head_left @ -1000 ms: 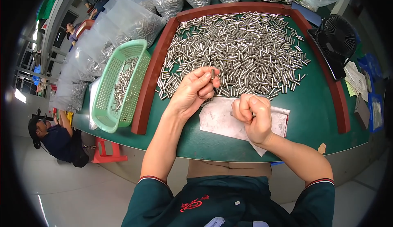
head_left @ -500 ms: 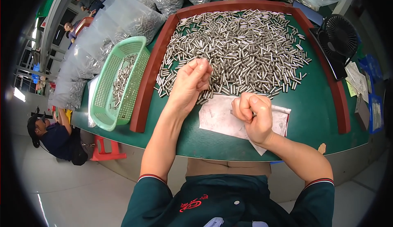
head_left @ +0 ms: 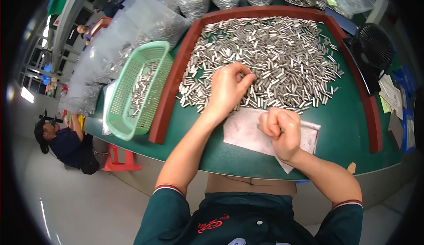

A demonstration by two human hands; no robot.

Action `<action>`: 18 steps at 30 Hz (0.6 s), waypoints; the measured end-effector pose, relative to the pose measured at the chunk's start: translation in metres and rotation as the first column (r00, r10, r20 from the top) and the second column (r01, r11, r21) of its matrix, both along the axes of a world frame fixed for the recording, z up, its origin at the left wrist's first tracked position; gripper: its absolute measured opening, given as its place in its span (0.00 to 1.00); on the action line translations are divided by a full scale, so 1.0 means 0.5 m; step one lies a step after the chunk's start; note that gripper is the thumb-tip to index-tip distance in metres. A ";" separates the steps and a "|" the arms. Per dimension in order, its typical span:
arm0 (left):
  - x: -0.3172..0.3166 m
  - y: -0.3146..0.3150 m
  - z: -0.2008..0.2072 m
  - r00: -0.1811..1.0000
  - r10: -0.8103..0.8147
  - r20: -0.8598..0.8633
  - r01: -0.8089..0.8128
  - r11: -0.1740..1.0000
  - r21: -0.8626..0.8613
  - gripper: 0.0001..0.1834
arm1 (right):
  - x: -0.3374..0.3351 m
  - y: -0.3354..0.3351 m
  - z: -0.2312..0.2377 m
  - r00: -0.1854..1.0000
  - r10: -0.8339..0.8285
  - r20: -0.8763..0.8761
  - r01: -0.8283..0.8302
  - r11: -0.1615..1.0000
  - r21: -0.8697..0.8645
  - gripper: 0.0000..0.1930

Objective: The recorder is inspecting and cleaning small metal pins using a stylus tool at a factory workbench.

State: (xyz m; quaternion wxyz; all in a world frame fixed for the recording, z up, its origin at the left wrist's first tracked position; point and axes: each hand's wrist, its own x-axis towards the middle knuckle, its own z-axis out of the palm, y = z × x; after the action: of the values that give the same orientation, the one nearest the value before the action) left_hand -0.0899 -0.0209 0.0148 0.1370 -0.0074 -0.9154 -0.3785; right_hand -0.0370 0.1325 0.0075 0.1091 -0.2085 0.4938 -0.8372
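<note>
A heap of small silver metal tubes covers the green table inside a brown raised frame. My left hand rests on the near edge of the heap, fingers curled onto the tubes, and I cannot tell whether it holds any. My right hand is a closed fist over a white sheet of paper lying at the table's front, and what is inside the fist is hidden.
A green plastic basket with some tubes stands left of the frame. Clear bags of tubes line the far left and back. A black fan and papers sit at the right. Another person sits low on the left.
My left hand has moved forward from the heap's near edge onto the tubes and turned palm down. My right fist has stayed on the paper.
</note>
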 end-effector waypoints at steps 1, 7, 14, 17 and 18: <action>-0.005 0.001 -0.002 0.999 -0.027 0.018 0.027 1.000 -0.001 0.08 | 0.001 0.001 -0.003 1.000 -0.015 -0.011 0.015 1.000 -0.004 0.18; -0.007 -0.005 0.004 0.999 0.014 0.041 -0.017 0.996 0.083 0.09 | 0.004 0.002 -0.005 1.000 0.003 0.015 -0.002 1.000 -0.015 0.17; 0.002 -0.040 0.016 0.937 -0.329 0.116 -0.019 0.285 0.958 0.06 | -0.001 0.000 -0.004 1.000 -0.023 0.006 0.023 1.000 0.007 0.17; 0.021 -0.046 0.009 0.910 -0.393 0.132 -0.137 0.014 0.990 0.05 | 0.001 -0.002 -0.003 1.000 -0.015 -0.009 0.015 1.000 -0.001 0.18; 0.022 -0.049 0.008 0.903 -0.411 0.127 -0.161 -0.049 0.986 0.04 | 0.000 -0.002 -0.003 1.000 -0.009 -0.005 0.009 1.000 -0.006 0.18</action>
State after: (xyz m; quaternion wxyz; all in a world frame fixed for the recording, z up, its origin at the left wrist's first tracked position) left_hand -0.0787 -0.0454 0.0188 -0.1223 0.0825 -0.3590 -0.9216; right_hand -0.0372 0.1318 0.0060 0.1036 -0.2086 0.4926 -0.8385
